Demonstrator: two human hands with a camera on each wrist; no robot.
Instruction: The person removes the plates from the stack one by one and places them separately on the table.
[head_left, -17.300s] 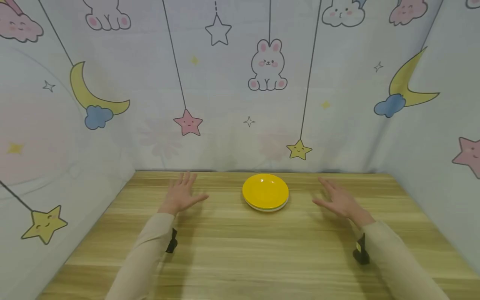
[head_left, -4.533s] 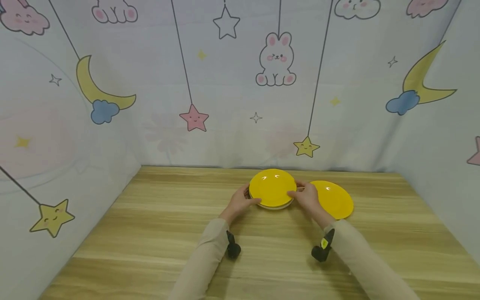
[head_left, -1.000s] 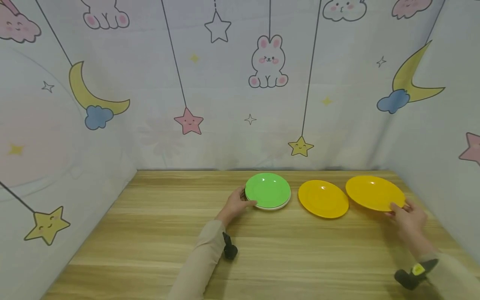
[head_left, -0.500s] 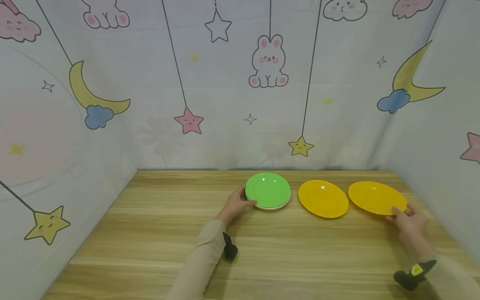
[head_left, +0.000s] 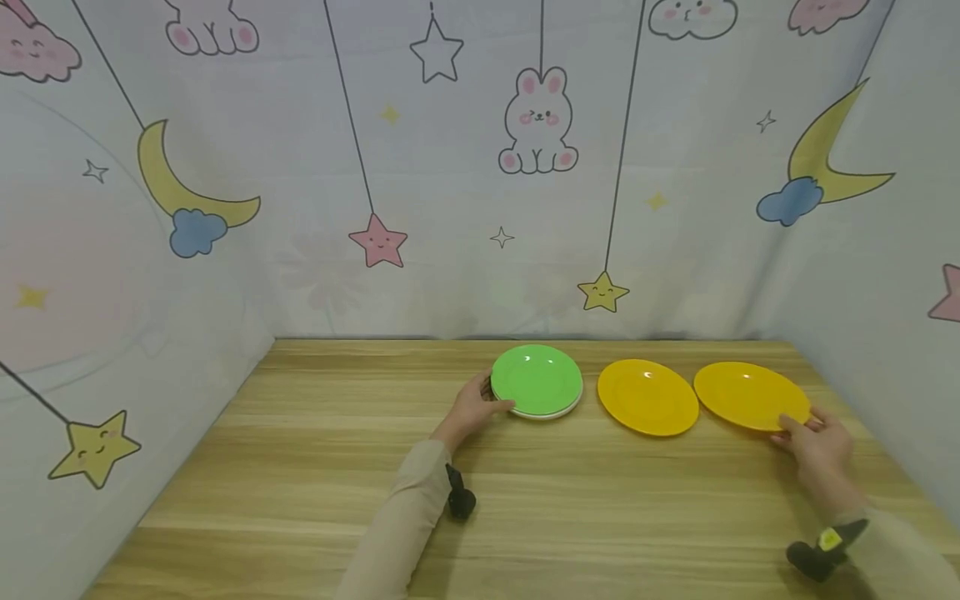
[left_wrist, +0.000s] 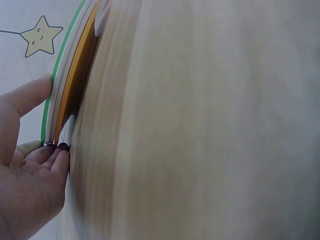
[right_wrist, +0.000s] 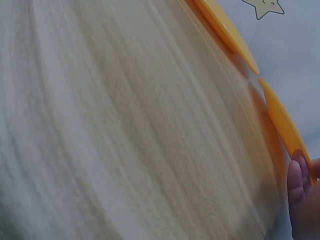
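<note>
A green plate [head_left: 536, 379] tops a stack of plates at the back middle of the table. In the left wrist view, pale rims and an orange-yellow plate [left_wrist: 75, 75] show beneath the green one. My left hand [head_left: 471, 414] holds the stack's near left rim, thumb on the green edge and fingers curled at the lower edge. At the far right, my right hand [head_left: 821, 446] pinches the rim of a yellow plate [head_left: 750, 396], thumb above and fingers below. Another yellow plate [head_left: 647, 398] lies flat between that one and the stack.
The wood-grain table [head_left: 360, 517] is bounded by a patterned cloth backdrop [head_left: 450, 167] at the back and sides. The right-hand plate sits near the right side cloth. The two yellow plates lie almost edge to edge.
A yellow plate has gone from the stack's top to the far right in my right hand, then lowered toward the table, uncovering the green plate. My left hand has stayed at the stack.
</note>
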